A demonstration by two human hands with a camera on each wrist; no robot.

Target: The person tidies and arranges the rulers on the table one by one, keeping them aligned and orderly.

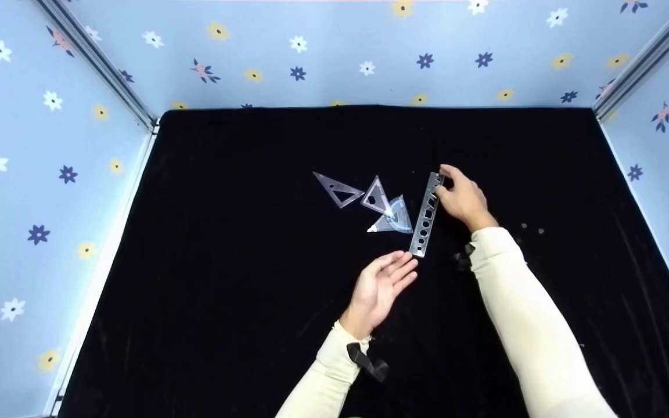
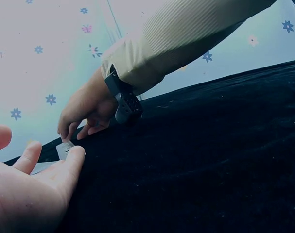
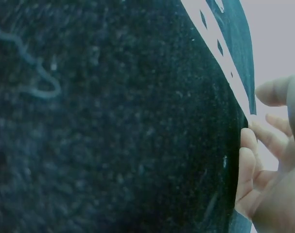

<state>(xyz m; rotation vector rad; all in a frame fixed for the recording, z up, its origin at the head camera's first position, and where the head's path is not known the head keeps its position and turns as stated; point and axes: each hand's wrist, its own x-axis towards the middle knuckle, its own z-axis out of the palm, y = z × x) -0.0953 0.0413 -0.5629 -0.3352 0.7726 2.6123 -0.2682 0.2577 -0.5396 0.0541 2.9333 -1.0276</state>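
A clear stencil ruler (image 1: 425,213) with a row of cut-out shapes stands slantwise in the head view. My right hand (image 1: 463,196) pinches it near its far end between thumb and fingers. At the ruler's near end are the fingertips of my left hand (image 1: 376,290), palm turned up and fingers extended. Left of the ruler lies a clear protractor (image 1: 402,217) with blue markings, overlapping a set square (image 1: 380,225). Another small set square (image 1: 370,203) reaches onto them, and a longer set square (image 1: 334,190) lies farther left. In the right wrist view, the ruler (image 3: 226,60) runs down toward fingers at the right edge.
Black cloth (image 1: 224,261) covers the table. Blue flowered panels (image 1: 334,52) stand at the back and both sides, with metal posts (image 1: 102,64) at the corners. Two small specks (image 1: 540,231) lie right of my right wrist.
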